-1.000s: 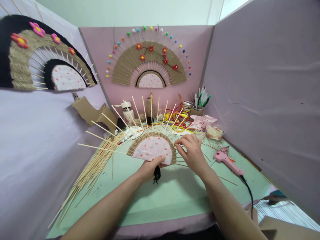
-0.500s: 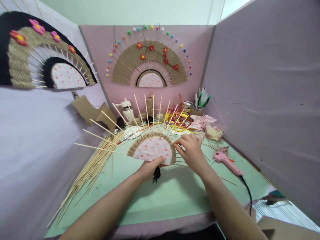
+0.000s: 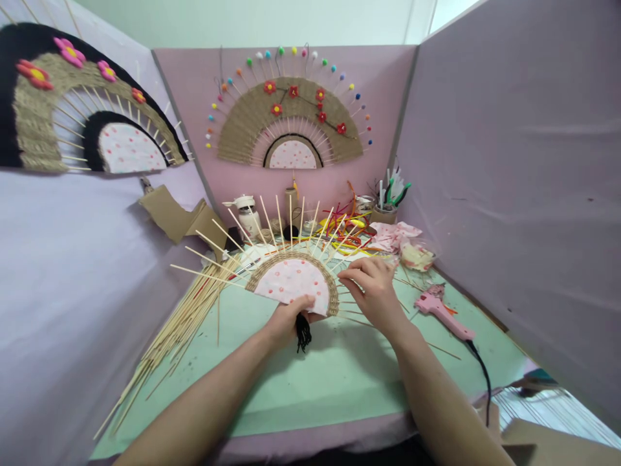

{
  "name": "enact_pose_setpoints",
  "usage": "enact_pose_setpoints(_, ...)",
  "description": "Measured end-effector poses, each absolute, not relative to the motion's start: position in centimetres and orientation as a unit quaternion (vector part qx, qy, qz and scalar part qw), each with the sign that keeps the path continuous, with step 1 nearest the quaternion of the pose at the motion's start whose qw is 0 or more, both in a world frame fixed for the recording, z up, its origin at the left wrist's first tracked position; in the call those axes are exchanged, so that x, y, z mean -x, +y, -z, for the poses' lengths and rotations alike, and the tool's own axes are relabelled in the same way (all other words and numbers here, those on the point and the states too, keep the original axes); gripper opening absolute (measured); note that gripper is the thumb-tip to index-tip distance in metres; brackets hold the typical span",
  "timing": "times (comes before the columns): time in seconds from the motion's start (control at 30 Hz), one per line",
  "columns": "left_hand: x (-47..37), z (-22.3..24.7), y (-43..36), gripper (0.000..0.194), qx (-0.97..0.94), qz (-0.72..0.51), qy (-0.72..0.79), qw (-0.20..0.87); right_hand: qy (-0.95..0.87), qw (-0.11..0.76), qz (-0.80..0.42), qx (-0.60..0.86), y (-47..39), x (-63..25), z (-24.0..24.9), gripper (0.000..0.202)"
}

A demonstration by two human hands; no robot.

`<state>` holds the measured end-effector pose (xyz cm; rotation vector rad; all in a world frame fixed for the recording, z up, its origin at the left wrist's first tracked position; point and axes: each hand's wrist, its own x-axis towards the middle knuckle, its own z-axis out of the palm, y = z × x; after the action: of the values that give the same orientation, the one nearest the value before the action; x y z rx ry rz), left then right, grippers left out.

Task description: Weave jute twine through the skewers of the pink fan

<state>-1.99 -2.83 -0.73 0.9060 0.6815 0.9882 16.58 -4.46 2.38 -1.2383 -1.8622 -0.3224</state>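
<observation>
A half-round fan (image 3: 286,281) with pink flowered cloth, a woven twine border (image 3: 291,256) and thin sticks spreading outward is held above the table. My left hand (image 3: 286,320) grips its lower edge, thumb on the cloth. A black tassel (image 3: 303,333) hangs beside that hand. At the right end of the border, among the sticks, is my right hand (image 3: 371,285), thumb and forefinger pinched together. Whatever lies between those fingertips is too small to make out.
Loose sticks (image 3: 179,330) lie on the green table (image 3: 310,401) at the left. A pink glue gun (image 3: 444,315) with a black cord is at the right. Pipe cleaners (image 3: 339,230), a white-lidded jar (image 3: 248,217) and a tool pot (image 3: 385,210) stand behind. Finished fans (image 3: 291,120) hang on the walls.
The fan has tilted and shifted, its left sticks swinging right and its outer tips now lower. My left hand moved slightly left with it. My right hand stays pinched at the border's right end.
</observation>
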Motion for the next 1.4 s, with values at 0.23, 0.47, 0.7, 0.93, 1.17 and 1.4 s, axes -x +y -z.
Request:
enact_pose_setpoints(0.23,1.89,0.86,-3.02,0.026,-0.418,-0.443,0.312,0.729,-0.767,0.396,0.132,0.488,-4.44,-16.3,-2.37,0.015)
enact_pose_setpoints(0.47,1.92,0.8,-3.08,0.032,-0.411,-0.441,0.319,0.732,-0.774,0.384,0.128,0.487,-4.49,-16.16,-2.72,0.015)
enact_pose_setpoints(0.7,1.94,0.73,-3.08,0.03,-0.419,-0.437,0.315,0.731,-0.765,0.4,0.132,0.487,-4.28,-16.16,-2.47,0.014)
enact_pose_setpoints(0.93,1.95,0.84,-3.06,0.028,-0.42,-0.444,0.311,0.728,-0.745,0.426,0.143,0.493,-4.29,-16.5,-2.2,0.014)
enact_pose_setpoints(1.17,1.83,0.65,-3.18,0.037,-0.421,-0.448,0.316,0.723,-0.756,0.403,0.138,0.496,-4.28,-15.91,-1.92,0.014)
enact_pose_setpoints(1.4,1.83,0.81,-3.06,0.037,-0.42,-0.448,0.314,0.724,-0.75,0.413,0.14,0.498,-4.33,-16.28,-1.78,0.014)
